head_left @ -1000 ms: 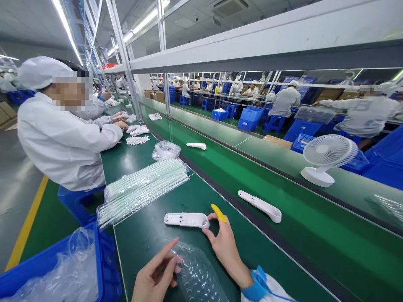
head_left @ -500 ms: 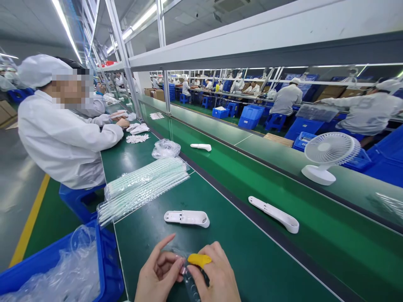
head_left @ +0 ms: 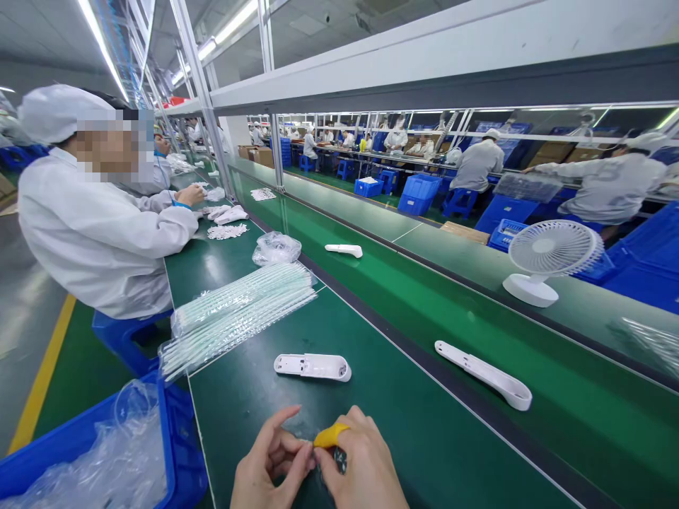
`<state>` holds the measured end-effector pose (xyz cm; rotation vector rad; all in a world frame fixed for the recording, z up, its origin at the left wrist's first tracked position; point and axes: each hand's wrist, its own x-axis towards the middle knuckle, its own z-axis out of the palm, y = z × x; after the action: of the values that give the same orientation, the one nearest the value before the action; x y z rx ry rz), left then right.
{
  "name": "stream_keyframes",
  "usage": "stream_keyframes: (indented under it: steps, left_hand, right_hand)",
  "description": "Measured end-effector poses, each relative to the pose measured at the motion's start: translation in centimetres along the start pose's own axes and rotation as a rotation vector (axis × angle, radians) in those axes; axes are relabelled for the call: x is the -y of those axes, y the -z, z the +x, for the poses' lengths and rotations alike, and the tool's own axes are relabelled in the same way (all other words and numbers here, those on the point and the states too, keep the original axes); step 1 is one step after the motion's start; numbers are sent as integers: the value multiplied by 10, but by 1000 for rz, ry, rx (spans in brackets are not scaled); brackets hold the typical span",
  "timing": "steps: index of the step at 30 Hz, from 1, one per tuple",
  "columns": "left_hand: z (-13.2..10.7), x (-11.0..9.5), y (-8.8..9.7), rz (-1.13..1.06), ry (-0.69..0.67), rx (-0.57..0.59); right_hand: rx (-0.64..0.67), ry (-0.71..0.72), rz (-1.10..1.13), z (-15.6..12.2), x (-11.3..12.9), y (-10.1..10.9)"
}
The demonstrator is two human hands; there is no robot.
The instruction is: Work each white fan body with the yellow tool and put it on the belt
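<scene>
Near the bottom edge, my left hand (head_left: 273, 459) and my right hand (head_left: 363, 459) meet, fingertips nearly touching. A yellow finger cot (head_left: 329, 435) covers a fingertip of my right hand. Between the hands is a small clear plastic strip (head_left: 340, 459), mostly hidden by my fingers; both hands pinch at it. Just beyond my hands lies a white handle-shaped plastic shell (head_left: 312, 367), its hollow side up. On the green belt to the right rests another white shell (head_left: 482, 373). A third shell (head_left: 344, 249) sits farther up the belt.
Bagged pale green sticks (head_left: 241, 311) lie on the table (head_left: 238, 396) at left, with a crumpled plastic bag (head_left: 276, 248) behind. A blue bin (head_left: 183, 445) of clear bags stands below left. A co-worker (head_left: 100, 212) sits beyond it. Across the belt stands a white fan (head_left: 552, 258).
The two shells on the belt have moved right, the nearer one also closer. My hands have drawn together, hiding more of the clear strip. The view has shifted slightly.
</scene>
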<state>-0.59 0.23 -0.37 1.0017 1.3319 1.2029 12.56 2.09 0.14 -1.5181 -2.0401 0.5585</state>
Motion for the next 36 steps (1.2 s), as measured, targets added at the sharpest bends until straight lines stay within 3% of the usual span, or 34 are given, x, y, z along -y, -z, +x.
stream_keyframes:
  steps: [4, 6, 10, 12, 14, 17, 22, 27, 32, 36]
  left_hand:
    - [0, 1, -3, 33, -9, 38]
    - [1, 0, -3, -2, -6, 21]
    - [5, -3, 7, -9, 44, 30]
    - [8, -3, 16, 33, 70, 42]
    - [11, -1, 26, 81, 94, 62]
    - [14, 4, 36, 158, 130, 101]
    - [15, 5, 39, 233, 198, 76]
    - [17, 0, 38, 248, 297, 43]
    - [19, -1, 34, 249, 150, 110]
    - [18, -7, 24, 341, 59, 200]
  right_hand:
    - [-127, 30, -119, -3, -2, -8]
    - [-53, 27, -99, -1, -4, -4]
    - [163, -86, 85, 15, -8, 26]
    - [149, -89, 165, 27, -11, 41]
    - [91, 39, 154, 39, -16, 50]
    - [87, 217, 10, 56, -24, 47]
    - [213, 207, 36, 68, -35, 29]
    - [267, 173, 231, 52, -48, 49]
    - [435, 71, 289, 22, -55, 85]
    - [518, -25, 297, 8, -58, 97]
